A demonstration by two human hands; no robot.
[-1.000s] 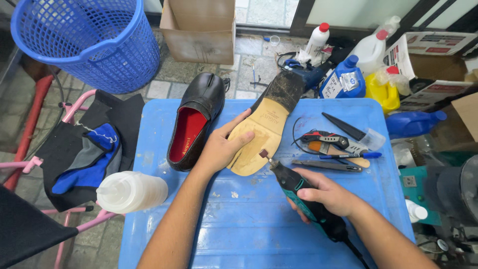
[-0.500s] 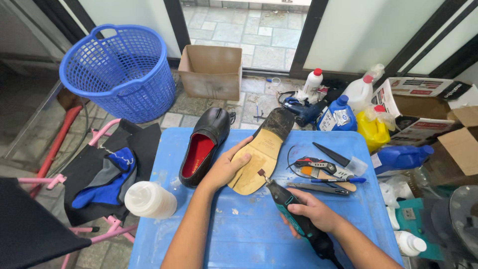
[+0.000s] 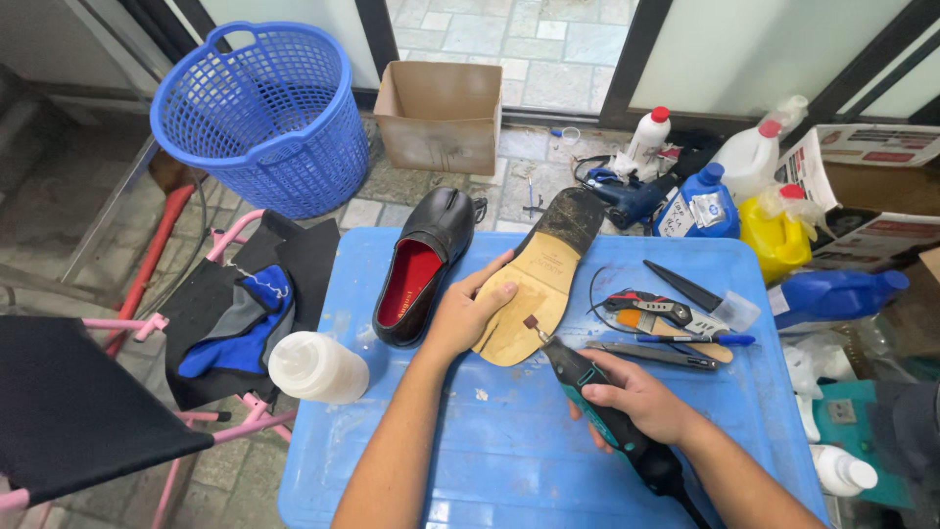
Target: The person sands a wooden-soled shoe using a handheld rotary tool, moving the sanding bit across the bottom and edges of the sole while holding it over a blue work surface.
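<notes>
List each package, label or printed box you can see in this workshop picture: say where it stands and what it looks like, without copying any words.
Cardboard box: floor beyond the blue table, plain brown, open top.
Printed carton: far right, white with red and black print.
Blue jug: behind the table, white label.
White bottles: near the jug, red caps.
Yellow bottle: right of the jug.
No screens or signs.

Left hand (image 3: pixel 468 312): palm down, fingers spread flat and pressing, thumb stretched forward and away from other fingers. Left forearm bare, rises from bottom edge, slants up and slightly right toward hand. Wrist nearly straight.

Right hand (image 3: pixel 636 397): closed in fist-like grip, fingers wrapped round, thumb on top, knuckles turned left toward left hand. Right forearm bare, comes from lower right corner. Hands near each other, not touching.
</notes>
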